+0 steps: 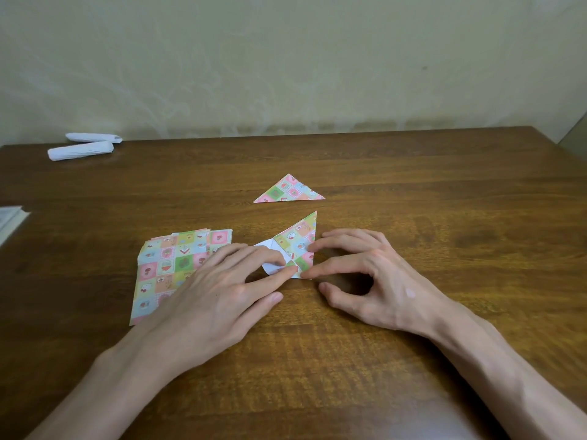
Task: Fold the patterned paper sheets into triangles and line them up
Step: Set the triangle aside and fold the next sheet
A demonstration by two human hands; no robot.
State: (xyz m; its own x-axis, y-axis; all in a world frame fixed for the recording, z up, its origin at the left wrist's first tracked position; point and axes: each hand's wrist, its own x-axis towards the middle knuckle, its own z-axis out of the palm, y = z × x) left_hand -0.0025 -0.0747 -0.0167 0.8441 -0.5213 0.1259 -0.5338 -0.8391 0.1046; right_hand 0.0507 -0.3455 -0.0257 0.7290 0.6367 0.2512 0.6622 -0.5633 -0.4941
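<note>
Far left, a pale flat object [9, 223] poked in at the frame's edge, cut off too much to say what it was. Up at the back of the wooden table [413, 217], near the wall, lay two white rolled papers [81, 150], one just behind the other.

Moving in: a stack of patterned sheets [165, 265] lay flat and slightly fanned, its near right part hidden under the left hand [216, 293]. That hand lay low over the stack with its fingers stretched out nearly straight and gripping nothing; its fingertips pressed down on the half-folded sheet [298, 246] just right of the stack.

And there was the piece in play. The half-folded sheet lay flat at centre table, a patterned flap pointing away and to the right, white underside showing at its left. Beyond it, a little apart, a finished triangle [289, 190] lay flat, its point toward the wall.

Over to the right hand [374, 281]: arched like a claw, fingers bent, two fingertips down on the sheet's right edge and near corner. The thumb was tucked below, seemingly on the bare wood rather than the paper, though that was hard to tell. Nothing was pinched or lifted.
</note>
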